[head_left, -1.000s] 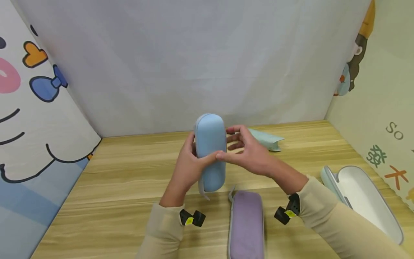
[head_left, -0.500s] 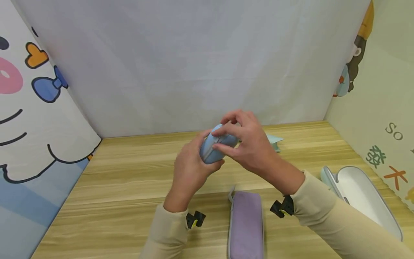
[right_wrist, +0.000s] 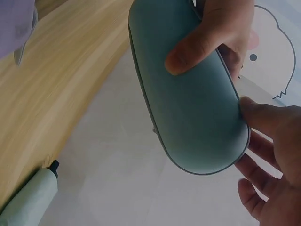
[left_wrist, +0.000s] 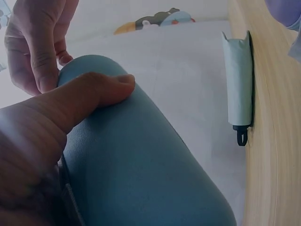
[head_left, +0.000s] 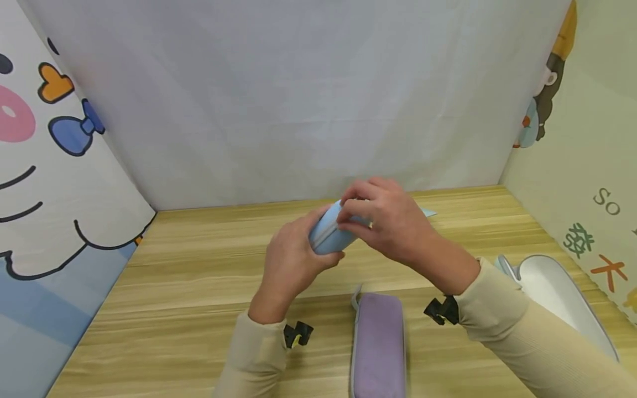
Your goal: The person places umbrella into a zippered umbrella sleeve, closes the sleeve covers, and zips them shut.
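Pale cloth backdrop hangs across the rear, meeting the wood-grain tbl; cartoon panel on the L side, yellowish printed panel on the R. Two beige sleeves come in from the bottom, L sleeve and R sleeve, the latter covering pt of a white-lined case w/ grey rim, lying inside-up at far R of tbl. Purple case lies flat at the front, approx ctr, b/w the forearms, lower end cut off by frame edge. Blue case (looks teal in both wrist views) is held up off the tbl, just past the purple one, tilted, zipped edge facing the wearer. L hand grips it firmly, thumb laid across one broad face, fingers round the other side. R hand has its fingers bent & tips bunched at the rounded end, pinching at the edge; can't tell if it's got the zip pull, tips hide it. Pale green item lies near the back of tbl, mostly behind R hand in head view, black loop at one end. Small black device on ea. wrist, L device & R device. Thin grey tab sticks up off the purple case's far L corner.
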